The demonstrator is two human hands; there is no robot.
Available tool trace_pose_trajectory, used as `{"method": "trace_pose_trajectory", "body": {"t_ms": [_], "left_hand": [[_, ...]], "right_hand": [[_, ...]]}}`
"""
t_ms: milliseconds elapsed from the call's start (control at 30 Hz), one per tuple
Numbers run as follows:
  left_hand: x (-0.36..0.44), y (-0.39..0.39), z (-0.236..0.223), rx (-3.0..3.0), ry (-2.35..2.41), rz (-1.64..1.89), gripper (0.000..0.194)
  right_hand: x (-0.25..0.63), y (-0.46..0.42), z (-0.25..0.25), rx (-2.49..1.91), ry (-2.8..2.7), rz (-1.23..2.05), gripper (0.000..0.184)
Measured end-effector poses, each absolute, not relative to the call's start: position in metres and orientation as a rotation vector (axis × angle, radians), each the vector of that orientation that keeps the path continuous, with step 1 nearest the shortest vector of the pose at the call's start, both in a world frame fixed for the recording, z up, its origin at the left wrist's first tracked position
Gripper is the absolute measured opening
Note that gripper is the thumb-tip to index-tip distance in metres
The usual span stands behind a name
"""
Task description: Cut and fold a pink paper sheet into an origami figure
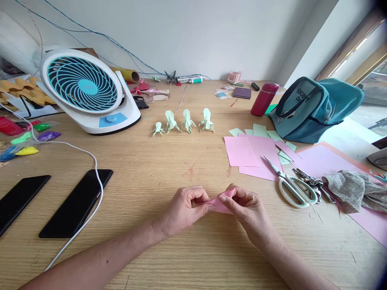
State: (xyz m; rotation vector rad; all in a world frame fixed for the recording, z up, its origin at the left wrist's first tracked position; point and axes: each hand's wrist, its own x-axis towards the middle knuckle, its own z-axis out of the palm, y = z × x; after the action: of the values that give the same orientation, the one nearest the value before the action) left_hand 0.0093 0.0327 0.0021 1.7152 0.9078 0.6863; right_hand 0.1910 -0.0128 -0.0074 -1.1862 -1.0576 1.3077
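Note:
A small piece of folded pink paper (222, 205) is held between both hands above the front of the wooden table (145, 257). My left hand (189, 207) pinches its left end between thumb and fingers. With thumb on top, my right hand (248, 209) grips the right part of the same paper. Past the hands stand several pale green folded-paper figures (188, 120) in a row. Flat sheets of pink paper (242, 152) lie to the right, over pale green paper pieces (260, 129). White-handled scissors (298, 191) rest partly on the pink sheets.
On the left are a white fan (84, 86), two black phones (75, 205) and a white cable (95, 161). A red flask (265, 98), a teal bag (314, 106), keys (316, 183) and a grey cloth (347, 187) lie to the right.

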Motion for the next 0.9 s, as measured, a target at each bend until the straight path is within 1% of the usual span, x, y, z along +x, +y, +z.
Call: {"method": "trace_pose_trajectory", "body": {"t_ms": [67, 200, 400, 667, 900], "left_hand": [[0.009, 0.033, 0.003, 1.729, 0.902, 0.7, 0.026], [0.009, 0.033, 0.003, 1.74, 0.872, 0.749, 0.014], [0.009, 0.033, 0.004, 1.858, 0.884, 0.779, 0.018], [0.007, 0.032, 0.004, 1.961, 0.866, 0.761, 0.016], [0.004, 0.042, 0.013, 1.825, 0.918, 0.769, 0.01]], "right_hand": [[0.191, -0.012, -0.006, -1.176, -1.037, 1.325, 0.033], [0.187, -0.012, -0.005, -1.149, -1.056, 1.357, 0.033], [0.179, -0.014, -0.013, -1.147, -1.049, 1.346, 0.026], [0.18, -0.017, -0.013, -1.228, -1.129, 1.305, 0.03], [0.183, -0.016, -0.008, -1.278, -1.012, 1.355, 0.038]]}}
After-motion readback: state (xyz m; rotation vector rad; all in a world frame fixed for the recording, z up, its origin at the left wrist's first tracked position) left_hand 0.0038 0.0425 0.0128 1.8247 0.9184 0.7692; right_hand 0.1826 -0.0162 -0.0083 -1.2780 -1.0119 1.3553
